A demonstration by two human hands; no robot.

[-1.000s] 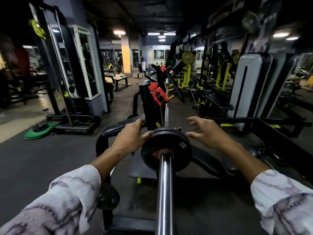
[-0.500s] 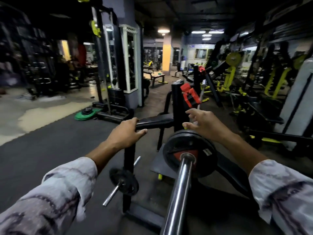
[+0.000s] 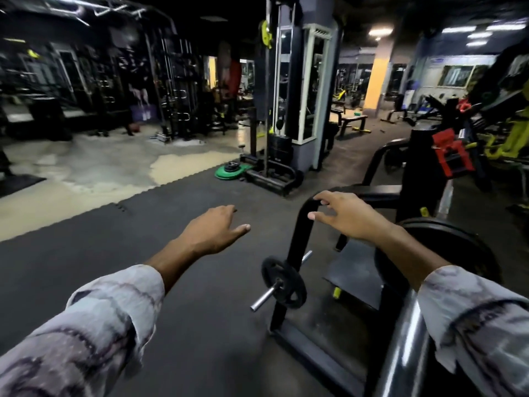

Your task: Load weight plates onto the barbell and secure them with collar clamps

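Black frame [image 3: 300, 233] stands between spread-fingered left hand [image 3: 213, 232] and right hand [image 3: 346, 214]; green plate [image 3: 233, 171] beyond.

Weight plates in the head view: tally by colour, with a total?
Black: 3, the plate on the barbell, the small plate on the storage peg, the plate lying on the green one.
Green: 1, the green plate on the floor.
Total: 4 plainly visible.

We have just one view, from a camera on the person's head. It looks forward and down over both arms. The left hand [image 3: 213, 229] and right hand [image 3: 347, 214] are close; the gym floor [image 3: 120, 242] stretches far ahead.
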